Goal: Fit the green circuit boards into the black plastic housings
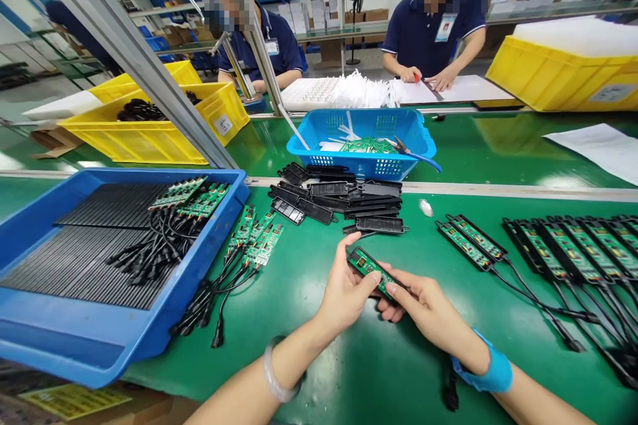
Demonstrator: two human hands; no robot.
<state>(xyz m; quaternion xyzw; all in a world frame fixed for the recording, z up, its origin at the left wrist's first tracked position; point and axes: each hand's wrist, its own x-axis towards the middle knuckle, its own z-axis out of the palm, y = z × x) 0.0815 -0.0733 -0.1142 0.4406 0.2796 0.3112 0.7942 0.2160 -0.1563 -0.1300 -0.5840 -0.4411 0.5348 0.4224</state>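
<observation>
Between my two hands is a green circuit board (371, 269) seated in a narrow black plastic case, tilted above the green table. My left hand (343, 285) grips its upper left end, thumb pressed on the board. My right hand (419, 302) closes around the lower right end, its thumb also on the board. A black cable plug (450, 390) hangs or lies below my right wrist. Just beyond my hands is a pile of empty black cases (329, 196). Loose circuit boards with black cables (256, 239) lie to the left.
A blue tray (112, 362) holds black cases and wired boards. Cased boards (578, 246) lie in a row at right, near two more (471, 242). Behind the pile stands a blue basket (323, 158) with pliers (416, 154). Two co-workers sit across, beside yellow bins (563, 73).
</observation>
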